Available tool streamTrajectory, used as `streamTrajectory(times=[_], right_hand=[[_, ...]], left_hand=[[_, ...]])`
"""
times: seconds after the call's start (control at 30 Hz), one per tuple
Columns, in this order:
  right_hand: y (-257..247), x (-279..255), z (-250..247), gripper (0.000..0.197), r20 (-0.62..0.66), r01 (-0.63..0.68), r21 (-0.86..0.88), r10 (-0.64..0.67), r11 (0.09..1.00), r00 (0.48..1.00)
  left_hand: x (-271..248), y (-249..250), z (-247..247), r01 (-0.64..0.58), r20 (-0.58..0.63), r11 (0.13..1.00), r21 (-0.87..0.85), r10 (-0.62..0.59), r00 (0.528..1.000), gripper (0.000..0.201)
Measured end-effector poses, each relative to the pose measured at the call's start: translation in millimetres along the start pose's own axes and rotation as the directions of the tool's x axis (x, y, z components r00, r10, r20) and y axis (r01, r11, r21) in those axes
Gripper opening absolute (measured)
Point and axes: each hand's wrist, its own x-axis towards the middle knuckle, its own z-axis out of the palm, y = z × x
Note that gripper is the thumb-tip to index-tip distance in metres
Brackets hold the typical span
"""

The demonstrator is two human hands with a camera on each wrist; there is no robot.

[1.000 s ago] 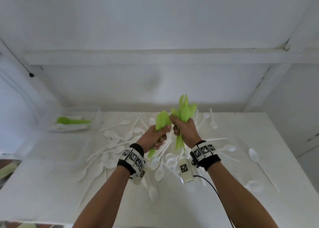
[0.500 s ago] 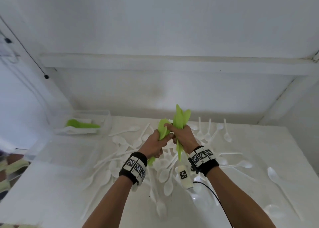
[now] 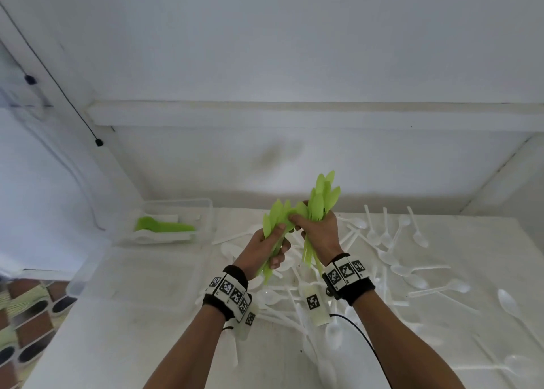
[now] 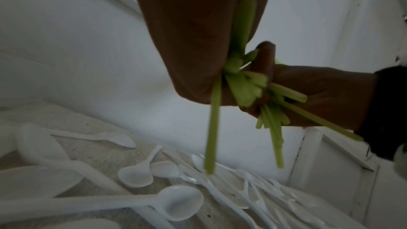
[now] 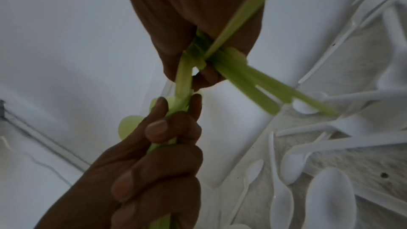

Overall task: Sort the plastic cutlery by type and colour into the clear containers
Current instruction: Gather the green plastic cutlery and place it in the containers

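Note:
Both hands are raised above the white table (image 3: pixel 123 338), each gripping a bunch of lime green spoons. My left hand (image 3: pixel 266 248) holds a small bunch of green spoons (image 3: pixel 275 215), bowls up, handles hanging below the fist (image 4: pixel 212 128). My right hand (image 3: pixel 319 234) grips a larger green bunch (image 3: pixel 323 195), and its fingertips touch the left bunch. Crossed green handles (image 5: pixel 253 79) stick out under the right fist. Many white spoons (image 3: pixel 388 256) lie scattered on the table beneath both hands.
A clear container (image 3: pixel 206 209) at the back left holds green spoons (image 3: pixel 160 226) on white cutlery. A second clear container (image 3: pixel 88 270) stands in front of it by the table's left edge. White walls enclose the table at the back and right. A cable (image 3: pixel 365 344) trails from the right wrist.
The two bunches have drawn slightly apart, the right bunch tilting to the right. The head view has shifted, so the back-left container now sits closer to centre.

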Motion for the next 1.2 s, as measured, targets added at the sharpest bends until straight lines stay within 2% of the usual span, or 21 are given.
streamTrajectory(times=[0.1,0.2,0.3,0.37,0.43,0.5,0.57,0.63,0.7,0.8,0.87,0.97,1.07,1.2], right_hand=[[1.0,6.3,12.0,0.033,-0.077,0.018,-0.059,-0.023,0.998,0.997],[-5.1,11.1,17.4,0.037,-0.085,0.03,-0.072,-0.036,0.997,0.996],[-14.3,15.0,16.9,0.029,-0.029,0.005,-0.02,-0.006,1.0,1.0],[-16.9,20.4,13.2,0.026,-0.052,-0.013,-0.069,0.01,0.998,0.999],[-18.1,24.6,9.7,0.023,-0.092,-0.013,-0.218,-0.007,0.976,0.996],[-18.9,24.0,9.5,0.022,-0.08,0.031,-0.371,-0.065,0.928,0.995],[-21.1,21.5,11.9,0.023,-0.035,0.1,-0.452,-0.129,0.886,0.991],[-19.6,20.7,14.5,0.023,-0.027,0.107,-0.442,-0.132,0.891,0.991],[-15.5,22.5,15.1,0.022,-0.048,0.061,-0.365,-0.084,0.929,0.995],[-9.8,23.2,12.5,0.026,0.004,-0.053,-0.102,0.054,0.993,0.999],[-6.7,20.2,12.1,0.031,0.048,-0.111,-0.018,0.112,0.994,0.993],[-3.1,15.7,15.3,0.034,0.039,-0.078,-0.057,0.081,0.995,0.996],[-1.9,14.4,15.9,0.029,0.009,-0.037,-0.127,0.038,0.991,0.999],[-0.8,13.9,17.0,0.024,-0.044,0.002,-0.329,-0.017,0.944,0.999]], left_hand=[[0.4,-0.8,-9.4,0.012,-0.069,0.998,-0.068,-0.017,0.997,0.04],[-0.6,3.6,-16.5,0.029,-0.072,0.988,-0.151,-0.041,0.997,0.04],[-1.1,11.3,-21.2,0.066,-0.023,0.963,-0.262,-0.074,0.997,0.035],[-0.6,14.0,-23.0,0.024,-0.034,0.949,-0.315,-0.036,0.999,0.034],[0.2,13.5,-24.3,-0.014,-0.077,0.958,-0.286,-0.009,0.997,0.035],[0.7,12.2,-23.2,0.01,-0.088,0.966,-0.257,-0.034,0.996,0.036],[1.0,10.9,-20.0,0.055,-0.058,0.972,-0.229,-0.07,0.996,0.037],[0.6,10.5,-17.2,0.094,-0.033,0.971,-0.219,-0.103,0.994,0.036],[0.4,12.6,-18.2,0.112,-0.032,0.974,-0.196,-0.121,0.992,0.033],[0.9,15.6,-23.8,0.154,-0.021,0.977,-0.149,-0.158,0.987,0.032],[2.3,15.8,-26.8,0.168,-0.027,0.98,-0.107,-0.172,0.985,0.03],[3.6,12.7,-27.5,0.157,-0.048,0.988,-0.004,-0.157,0.986,0.029],[4.2,6.9,-28.9,0.164,-0.065,0.986,0.022,-0.163,0.985,0.032],[3.3,4.6,-29.5,0.163,-0.073,0.986,0.032,-0.161,0.984,0.032]])
